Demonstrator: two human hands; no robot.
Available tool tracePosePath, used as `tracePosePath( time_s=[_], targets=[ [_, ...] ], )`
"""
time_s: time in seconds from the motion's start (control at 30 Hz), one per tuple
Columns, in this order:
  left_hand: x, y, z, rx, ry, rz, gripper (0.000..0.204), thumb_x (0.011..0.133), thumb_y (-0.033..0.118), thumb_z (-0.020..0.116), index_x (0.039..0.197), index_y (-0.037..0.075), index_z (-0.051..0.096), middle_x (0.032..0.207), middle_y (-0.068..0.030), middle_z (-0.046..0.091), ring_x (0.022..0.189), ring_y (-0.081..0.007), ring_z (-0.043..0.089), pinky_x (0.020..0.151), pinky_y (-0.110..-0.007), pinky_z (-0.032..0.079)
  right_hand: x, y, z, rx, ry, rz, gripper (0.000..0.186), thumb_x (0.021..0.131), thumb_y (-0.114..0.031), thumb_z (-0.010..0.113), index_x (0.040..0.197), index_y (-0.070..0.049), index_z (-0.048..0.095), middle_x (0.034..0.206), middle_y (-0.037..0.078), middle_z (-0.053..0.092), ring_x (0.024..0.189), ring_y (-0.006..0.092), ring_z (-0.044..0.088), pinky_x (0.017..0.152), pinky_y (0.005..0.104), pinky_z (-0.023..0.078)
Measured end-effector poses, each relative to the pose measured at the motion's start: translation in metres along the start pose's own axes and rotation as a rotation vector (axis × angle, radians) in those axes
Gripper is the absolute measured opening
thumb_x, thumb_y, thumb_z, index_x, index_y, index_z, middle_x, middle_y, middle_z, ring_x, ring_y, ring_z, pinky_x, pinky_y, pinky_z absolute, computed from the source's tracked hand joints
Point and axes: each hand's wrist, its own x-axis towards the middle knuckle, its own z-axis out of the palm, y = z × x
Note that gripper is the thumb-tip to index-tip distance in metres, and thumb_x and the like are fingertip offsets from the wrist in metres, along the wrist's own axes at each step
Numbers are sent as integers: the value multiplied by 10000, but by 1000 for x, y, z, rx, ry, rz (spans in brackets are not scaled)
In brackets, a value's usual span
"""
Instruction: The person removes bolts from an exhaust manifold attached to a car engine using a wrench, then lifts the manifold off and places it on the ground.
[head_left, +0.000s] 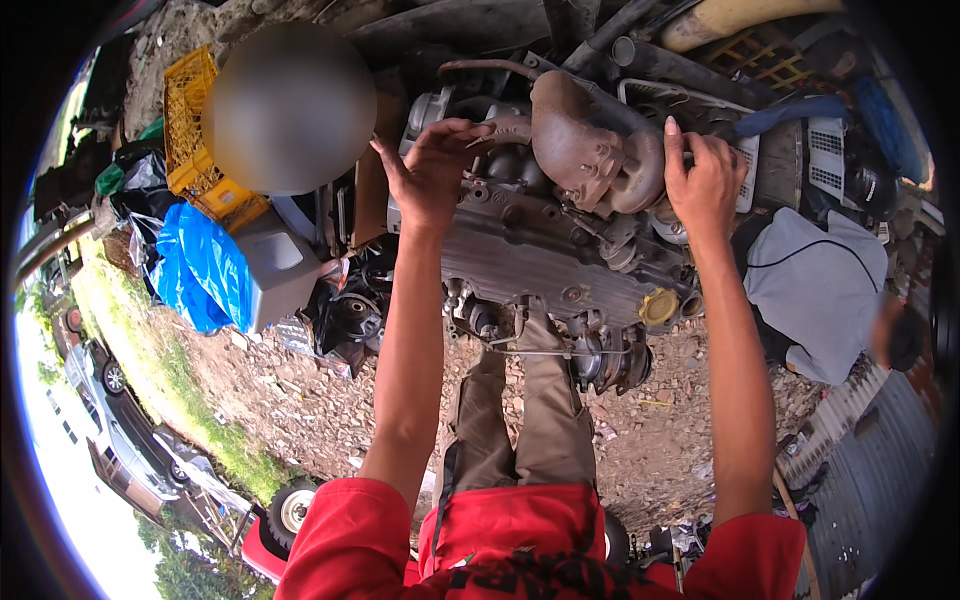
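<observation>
A grimy engine (500,260) fills the upper middle, with a yellow cap (657,306) on its long cover and a belt pulley assembly (610,360) below. A bulky rusty manifold (570,135) sits on top. My left hand (428,175) is raised at the engine's upper left, thumb spread away from the curled fingers, whose tips are at a curved pipe (510,128). My right hand (705,175) is on the manifold's right side, index finger pointing up along it and the other fingers curled; what lies under them is partly hidden.
A yellow crate (188,120), blue plastic bag (195,270) and grey box (275,275) stand left. A person in grey (815,285) is close at the right. Gritty ground (650,430) lies below, corrugated metal (870,470) lower right, parked vehicles (115,400) far left.
</observation>
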Motion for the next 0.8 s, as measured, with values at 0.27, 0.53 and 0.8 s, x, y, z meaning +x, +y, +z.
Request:
tracePosePath(
  time_s=[0.27, 0.53, 0.8],
  targets=[
    [3, -42, 34, 240, -133, -109, 1051, 874, 852, 98, 1290, -8, 536, 1253, -207, 629, 1101, -329, 625, 1017, -425, 427, 1, 0, 1, 1, 6, -6, 439, 964, -459, 582, 749, -93, 692, 771, 69, 699, 909, 243, 652, 961, 453, 365],
    [15, -20, 27, 218, -181, -22, 1134, 807, 903, 31, 1584, 92, 191, 1664, -119, 106, 1542, -247, -47, 1213, -458, -108, 0, 3, 1, 19, 13, -11, 433, 962, -450, 588, 755, -85, 696, 771, 71, 702, 912, 238, 652, 962, 441, 366],
    [24, -32, 33, 181, -209, -165, 1141, 753, 946, 59, 1607, 190, 49, 1675, -88, -6, 1536, -235, -90, 1213, -444, -119, 2, -2, -3, 21, 1, 2, 436, 962, -452, 589, 749, -88, 697, 774, 69, 704, 913, 232, 652, 962, 431, 366]
  ],
)
